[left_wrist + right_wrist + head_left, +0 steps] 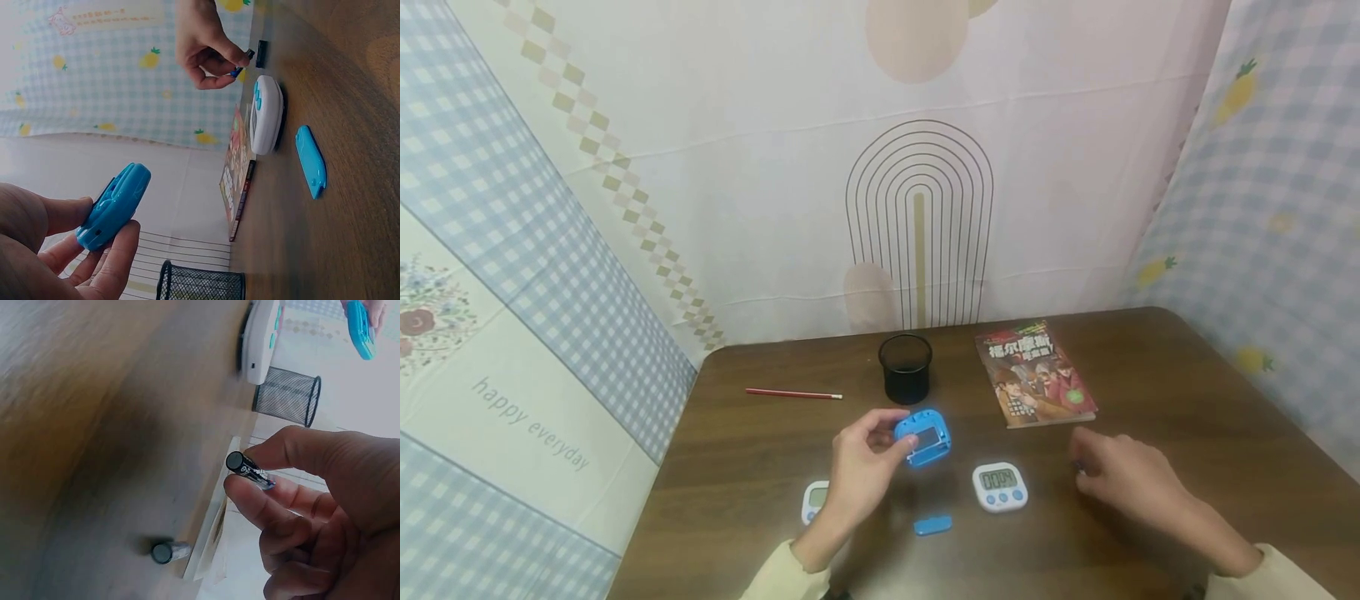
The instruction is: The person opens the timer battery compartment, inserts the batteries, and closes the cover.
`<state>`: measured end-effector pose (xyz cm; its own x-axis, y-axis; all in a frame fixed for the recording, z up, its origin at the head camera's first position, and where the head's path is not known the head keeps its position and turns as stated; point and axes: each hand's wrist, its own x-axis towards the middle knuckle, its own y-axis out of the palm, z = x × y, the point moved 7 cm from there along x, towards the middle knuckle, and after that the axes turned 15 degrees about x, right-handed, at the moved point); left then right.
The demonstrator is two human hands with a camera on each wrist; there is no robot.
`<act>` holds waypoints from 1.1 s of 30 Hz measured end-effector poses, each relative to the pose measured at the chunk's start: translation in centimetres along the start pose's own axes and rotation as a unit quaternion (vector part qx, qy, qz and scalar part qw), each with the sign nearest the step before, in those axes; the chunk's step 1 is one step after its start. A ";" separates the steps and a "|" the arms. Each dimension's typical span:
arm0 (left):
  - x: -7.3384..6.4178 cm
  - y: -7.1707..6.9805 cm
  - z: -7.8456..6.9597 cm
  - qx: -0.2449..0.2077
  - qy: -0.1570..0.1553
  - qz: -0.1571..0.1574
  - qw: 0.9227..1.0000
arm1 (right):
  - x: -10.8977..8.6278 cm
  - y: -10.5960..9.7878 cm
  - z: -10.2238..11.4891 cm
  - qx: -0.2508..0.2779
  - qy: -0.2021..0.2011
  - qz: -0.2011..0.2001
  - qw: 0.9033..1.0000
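My left hand [861, 471] holds a blue plastic timer-like device [934, 417] above the table, thumb on one face and fingers behind. A recessed opening shows on its upward side in the head view. Between the thumb and fingertips of my right hand [1131, 479] is a small cylindrical battery [249, 469], raised off the table at the right. A second battery [164, 552] lies on the tabletop below that hand. The blue battery cover [932, 525] rests loose on the table, nearer me than the device. Between the hands sits a white timer [1000, 487] with blue buttons and a lit reading.
Another white timer [812, 498] is partly hidden behind my left wrist. A black mesh pen cup [906, 383] stands at the back, with a red pencil [793, 393] to its left and a comic-style book [1037, 375] to its right. Patterned cloths hang around the wooden table [722, 467].
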<state>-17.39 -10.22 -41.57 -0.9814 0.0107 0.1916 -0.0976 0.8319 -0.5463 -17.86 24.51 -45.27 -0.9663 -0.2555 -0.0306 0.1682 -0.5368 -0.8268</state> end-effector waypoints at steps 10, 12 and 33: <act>-0.1 -0.2 -0.1 -0.002 0.002 -0.003 1.000 | 0.1 -0.3 2.1 0.017 -0.027 -0.021 0.999; -0.1 -0.2 -0.1 -0.001 0.001 -0.002 1.000 | 0.3 -0.3 2.6 0.020 -0.034 -0.028 0.999; -0.3 0.0 -0.4 -0.005 0.004 0.004 1.000 | 1.1 -0.4 6.3 0.058 -0.099 -0.077 0.990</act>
<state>-17.05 -9.95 -41.29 -0.9808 0.0219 0.1935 -0.0877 0.8376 -0.5393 -17.76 19.38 -41.37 -0.9273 -0.3090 0.2112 0.0537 -0.6683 -0.7420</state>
